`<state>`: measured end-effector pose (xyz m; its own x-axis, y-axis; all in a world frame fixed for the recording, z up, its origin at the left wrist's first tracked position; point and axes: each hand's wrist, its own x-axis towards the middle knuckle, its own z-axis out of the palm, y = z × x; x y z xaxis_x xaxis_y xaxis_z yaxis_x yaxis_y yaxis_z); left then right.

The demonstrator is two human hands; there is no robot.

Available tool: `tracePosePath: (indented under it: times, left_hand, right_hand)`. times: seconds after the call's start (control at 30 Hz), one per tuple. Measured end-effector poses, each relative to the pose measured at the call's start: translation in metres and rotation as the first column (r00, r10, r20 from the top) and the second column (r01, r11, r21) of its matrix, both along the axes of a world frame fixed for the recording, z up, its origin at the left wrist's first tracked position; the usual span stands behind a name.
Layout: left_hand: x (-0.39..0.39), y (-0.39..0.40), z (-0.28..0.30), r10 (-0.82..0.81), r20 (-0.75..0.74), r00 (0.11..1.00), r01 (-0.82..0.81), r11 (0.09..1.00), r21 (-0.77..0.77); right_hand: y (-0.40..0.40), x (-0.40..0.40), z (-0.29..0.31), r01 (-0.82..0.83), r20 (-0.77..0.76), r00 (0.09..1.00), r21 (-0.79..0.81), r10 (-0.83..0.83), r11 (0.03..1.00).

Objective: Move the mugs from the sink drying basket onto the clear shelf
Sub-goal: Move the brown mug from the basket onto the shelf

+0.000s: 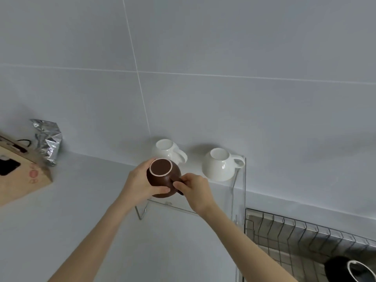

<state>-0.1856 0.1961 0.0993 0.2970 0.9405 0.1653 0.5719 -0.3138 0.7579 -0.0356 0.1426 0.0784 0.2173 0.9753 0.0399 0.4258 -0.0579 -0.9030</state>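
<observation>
Currently the left hand [140, 186] cups the inverted brown mug [163, 178] while the right hand [195, 190] pinches its handle, holding it over the front of the clear shelf [241, 192]. Two white mugs [218, 164] sit beyond the fingertips; a black mug [350, 269] remains in the drying basket [295, 231]. Risk: releasing too near the front edge could tip the mug off; pushing farther back could knock the white mug behind it.
</observation>
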Motion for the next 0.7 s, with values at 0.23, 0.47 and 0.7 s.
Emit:
tracePosePath:
  times: [0.23, 0.47, 0.7]
  left_hand:
    - [-0.023, 0.007, -0.008, 0.041, -0.02, 0.999, -0.042, 0.998, -0.045]
    - [-0.027, 0.012, -0.002, 0.038, -0.08, 0.996, -0.046, 0.994, -0.103]
    - [-0.021, 0.009, 0.0, 0.051, -0.13, 0.99, -0.071, 0.985, -0.154]
  right_hand:
    - [0.014, -0.023, -0.007, -0.02, -0.011, 1.0, -0.012, 0.019, 1.0]
    - [0.017, -0.031, -0.008, -0.026, -0.019, 0.999, -0.027, 0.026, 0.999]
    - [0.011, -0.017, -0.008, -0.164, 0.026, 0.986, -0.085, 0.166, 0.983]
